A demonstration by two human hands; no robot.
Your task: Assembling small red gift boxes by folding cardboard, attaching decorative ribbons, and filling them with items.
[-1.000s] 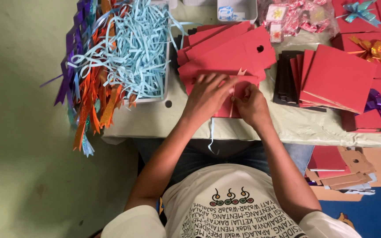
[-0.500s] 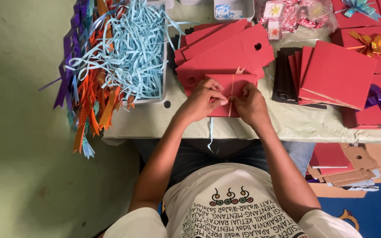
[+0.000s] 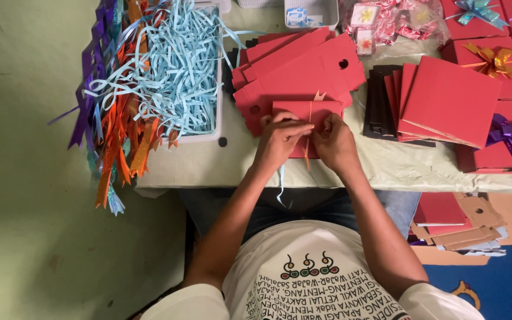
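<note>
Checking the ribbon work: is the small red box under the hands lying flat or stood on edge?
Flat. The small red box shows its broad face upward on the table, beneath both hands.

On the table (image 3: 208, 166), the small box (image 3: 307, 112) lies under both hands, left hand (image 3: 280, 139) beside right hand (image 3: 334, 142), with flat folded boxes (image 3: 303, 65) behind it, the ribbon tray (image 3: 167, 77) to the left and stacked lids (image 3: 445, 101) to the right.
</note>
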